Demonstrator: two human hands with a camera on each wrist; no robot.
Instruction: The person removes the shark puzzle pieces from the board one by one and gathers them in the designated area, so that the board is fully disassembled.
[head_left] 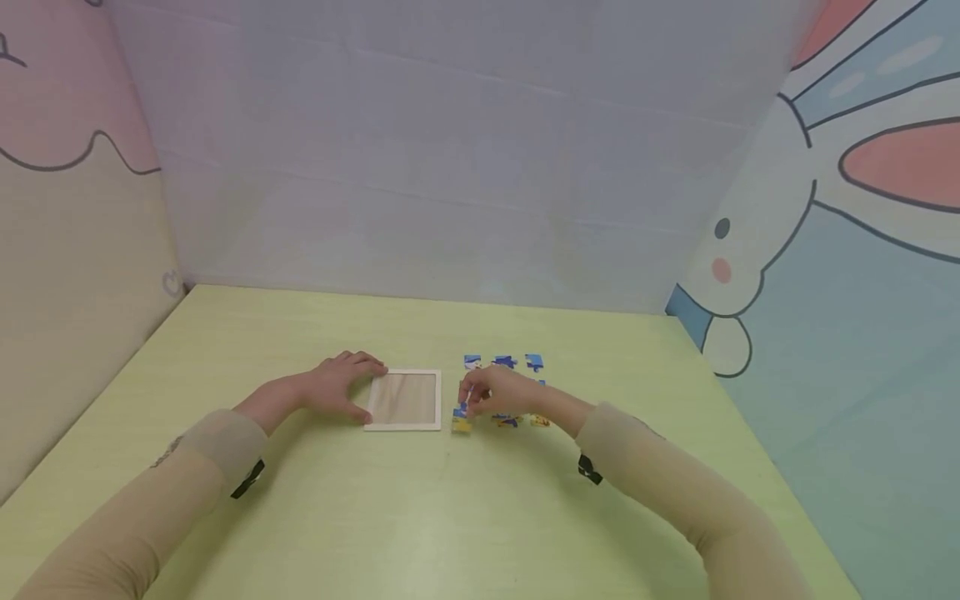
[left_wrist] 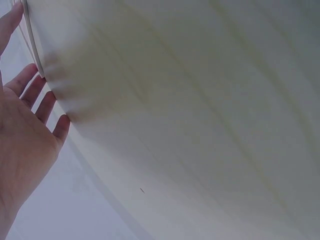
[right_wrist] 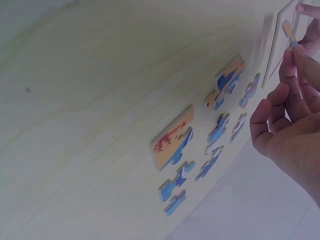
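A square wooden puzzle tray (head_left: 405, 431) with a pale rim lies flat on the table. My left hand (head_left: 337, 385) rests at its left side, index finger at the far corner and thumb at the near corner; in the left wrist view the fingers of that hand (left_wrist: 30, 130) look fairly straight along the edge. Right of the tray, my right hand (head_left: 495, 390) pinches a yellow-and-blue jigsaw piece (head_left: 461, 423) between thumb and fingertips. The right wrist view shows this piece tilted off the table.
Several loose jigsaw pieces (head_left: 534, 362) lie in rough rows under and beyond my right hand, some partly hidden by it. An orange piece with red markings (right_wrist: 172, 137) is nearest in the right wrist view. The table (head_left: 450, 517) meets printed cloth walls (head_left: 450, 208) behind and on both sides.
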